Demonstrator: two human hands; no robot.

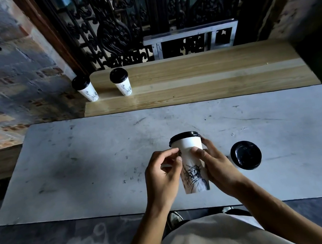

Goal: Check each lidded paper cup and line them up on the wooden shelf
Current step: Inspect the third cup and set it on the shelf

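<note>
A white paper cup (195, 170) with a black lid and a Statue of Liberty print is held above the grey table (100, 159). My right hand (216, 165) grips its right side. My left hand (164, 174) touches its left side with curled fingers. Another lidded cup (245, 155) stands on the table just right of my right hand, seen mostly from above. Two more lidded cups (85, 89) (121, 82) stand upright at the left end of the wooden shelf (211, 77) beyond the table.
Behind the shelf are a dark ornate metal grille (123, 21) and a metal frame (192, 37). A brick wall (9, 79) runs along the left. My shoes show under the table's near edge.
</note>
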